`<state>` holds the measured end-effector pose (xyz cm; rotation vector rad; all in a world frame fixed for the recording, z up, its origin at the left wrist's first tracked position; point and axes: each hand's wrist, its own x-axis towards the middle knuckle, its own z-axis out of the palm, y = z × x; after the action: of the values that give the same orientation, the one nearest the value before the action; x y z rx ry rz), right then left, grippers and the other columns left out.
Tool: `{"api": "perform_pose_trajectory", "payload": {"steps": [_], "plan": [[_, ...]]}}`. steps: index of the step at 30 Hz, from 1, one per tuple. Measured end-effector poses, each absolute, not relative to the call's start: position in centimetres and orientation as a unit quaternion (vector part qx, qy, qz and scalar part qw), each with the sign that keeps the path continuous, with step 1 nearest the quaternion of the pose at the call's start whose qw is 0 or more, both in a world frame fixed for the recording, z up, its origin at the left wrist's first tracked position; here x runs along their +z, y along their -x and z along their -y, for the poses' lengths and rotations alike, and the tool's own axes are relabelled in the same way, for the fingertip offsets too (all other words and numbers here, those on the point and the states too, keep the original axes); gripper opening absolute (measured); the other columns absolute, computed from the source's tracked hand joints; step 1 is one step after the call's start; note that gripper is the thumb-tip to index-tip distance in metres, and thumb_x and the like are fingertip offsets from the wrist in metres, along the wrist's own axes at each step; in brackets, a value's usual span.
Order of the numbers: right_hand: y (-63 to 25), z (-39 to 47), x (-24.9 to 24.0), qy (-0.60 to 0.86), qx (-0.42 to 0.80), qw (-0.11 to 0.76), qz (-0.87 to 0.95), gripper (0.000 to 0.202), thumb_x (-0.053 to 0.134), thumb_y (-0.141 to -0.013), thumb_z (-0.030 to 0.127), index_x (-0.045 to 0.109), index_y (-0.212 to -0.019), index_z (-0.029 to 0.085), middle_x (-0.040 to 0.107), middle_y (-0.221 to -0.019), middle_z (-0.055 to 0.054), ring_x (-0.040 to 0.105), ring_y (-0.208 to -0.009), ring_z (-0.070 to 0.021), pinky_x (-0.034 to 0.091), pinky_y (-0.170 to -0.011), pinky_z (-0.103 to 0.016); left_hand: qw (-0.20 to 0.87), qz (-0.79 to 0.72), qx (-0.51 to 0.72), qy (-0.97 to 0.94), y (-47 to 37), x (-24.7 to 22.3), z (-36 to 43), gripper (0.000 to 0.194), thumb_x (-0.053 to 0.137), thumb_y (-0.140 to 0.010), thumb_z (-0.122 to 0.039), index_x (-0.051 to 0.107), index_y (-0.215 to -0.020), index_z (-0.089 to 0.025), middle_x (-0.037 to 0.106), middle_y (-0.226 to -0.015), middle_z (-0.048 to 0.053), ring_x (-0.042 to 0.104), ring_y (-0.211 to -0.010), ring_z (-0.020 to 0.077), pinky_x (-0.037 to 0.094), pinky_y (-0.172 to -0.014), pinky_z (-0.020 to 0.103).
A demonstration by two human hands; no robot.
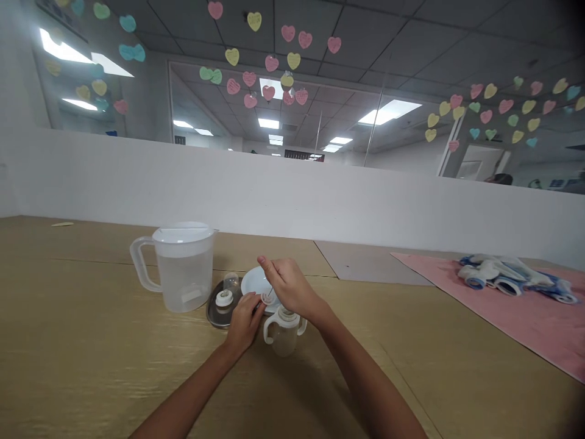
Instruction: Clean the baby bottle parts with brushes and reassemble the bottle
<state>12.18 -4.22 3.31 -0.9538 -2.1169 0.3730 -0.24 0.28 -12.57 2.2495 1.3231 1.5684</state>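
Observation:
My left hand [245, 320] is closed, its fingertips at a small whitish round piece [268, 299] whose kind I cannot make out. Above it, my right hand [292, 285] is closed on a thin dark stick [270, 292] that points down toward the round piece. Below my right wrist stands a clear baby bottle [284, 342] with two white handles and an open-looking top. Behind both hands lies a white plate [253, 279], partly covered. To the left, a dark metal tray [211, 317] bears a white bottle collar with nipple [223, 298] and a clear cap [231, 281].
A lidded clear pitcher [185, 274] holding liquid stands left of the tray. Blue and white cloth-like items [514, 277] lie on a pink mat [525, 323] at the right. A white low wall [292, 195] with glass above edges the table [114, 353].

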Motion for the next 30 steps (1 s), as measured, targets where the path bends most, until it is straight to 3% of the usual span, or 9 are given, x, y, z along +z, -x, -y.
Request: {"api": "perform_pose_trajectory", "payload": {"steps": [11, 17, 22, 30], "plan": [[-10.7, 3.0, 0.9, 0.381, 0.126, 0.337, 0.852, 0.048, 0.018, -0.094, 0.045, 0.026, -0.053, 0.02, 0.024, -0.049, 0.005, 0.024, -0.048, -0.0081, 0.021, -0.048, -0.024, 0.038, -0.436, 0.522, -0.732, 0.0, -12.3, -0.1, 0.032, 0.034, -0.087, -0.033, 0.059, -0.075, -0.017, 0.064, -0.08, 0.008, 0.057, -0.078, 0.021, 0.047, -0.07, 0.034], [-10.5, 1.7, -0.1, 0.376, 0.059, 0.286, 0.88, 0.049, 0.019, -0.096, 0.036, 0.04, -0.056, 0.018, 0.034, -0.05, 0.004, 0.026, -0.048, -0.0088, 0.021, -0.052, -0.024, 0.062, -0.437, 0.526, -0.727, 0.1, -12.0, 0.2, 0.031, 0.033, -0.087, -0.034, 0.058, -0.08, -0.017, 0.065, -0.085, 0.009, 0.058, -0.082, 0.0212, 0.046, -0.073, 0.034], [-10.4, 0.9, -0.8, 0.397, 0.069, 0.257, 0.878, 0.053, 0.017, -0.096, 0.04, 0.041, -0.054, 0.017, 0.037, -0.049, 0.004, 0.028, -0.047, -0.0081, 0.022, -0.052, -0.024, 0.07, -0.439, 0.529, -0.723, 0.2, -12.1, 0.2, 0.033, 0.033, -0.087, -0.036, 0.06, -0.082, -0.016, 0.066, -0.086, 0.01, 0.059, -0.082, 0.0218, 0.047, -0.073, 0.035], [-10.1, 1.8, -0.5, 0.373, -0.016, 0.18, 0.91, 0.045, 0.019, -0.097, 0.028, 0.054, -0.072, 0.016, 0.047, -0.055, 0.001, 0.036, -0.05, -0.0101, 0.024, -0.052, -0.024, 0.053, -0.44, 0.556, -0.703, 0.5, -12.7, 0.0, 0.034, 0.034, -0.084, -0.037, 0.061, -0.085, -0.016, 0.067, -0.086, 0.01, 0.061, -0.081, 0.0231, 0.049, -0.071, 0.036]]}}
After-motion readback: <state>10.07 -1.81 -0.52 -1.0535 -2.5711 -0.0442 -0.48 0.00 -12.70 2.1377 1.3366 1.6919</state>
